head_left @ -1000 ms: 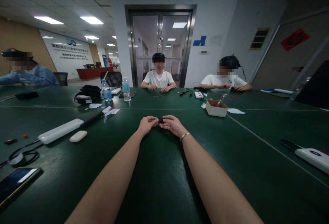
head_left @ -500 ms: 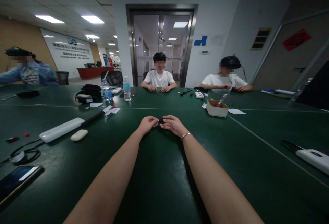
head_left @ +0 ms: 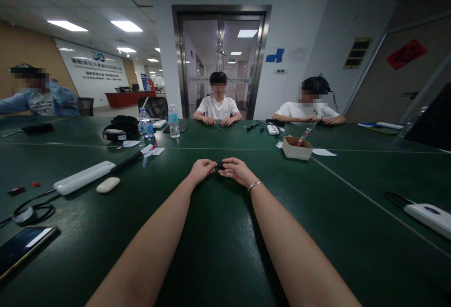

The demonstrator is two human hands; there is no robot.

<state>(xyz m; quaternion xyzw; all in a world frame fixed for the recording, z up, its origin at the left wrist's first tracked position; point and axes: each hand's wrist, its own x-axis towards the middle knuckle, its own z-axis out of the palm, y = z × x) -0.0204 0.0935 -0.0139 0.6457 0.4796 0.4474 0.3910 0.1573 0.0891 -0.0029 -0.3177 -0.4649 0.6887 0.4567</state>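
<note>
Both my arms stretch out over a dark green table [head_left: 218,232]. My left hand [head_left: 201,170] and my right hand [head_left: 237,170] meet at the table's middle, fingertips pinched on a small black object [head_left: 220,164] between them. The object is mostly hidden by my fingers, so its shape is unclear. A thin bracelet [head_left: 253,185] circles my right wrist.
A white bar-shaped device [head_left: 83,177] and a white oval case [head_left: 107,184] lie to the left, with a phone [head_left: 24,246] and black cable [head_left: 33,212] nearer. A cardboard box [head_left: 297,148] sits right of centre, two water bottles [head_left: 145,123] behind. Three people sit across the table.
My hands stay pinched on the small black object with hardly any movement. The person at the far left has shifted slightly.
</note>
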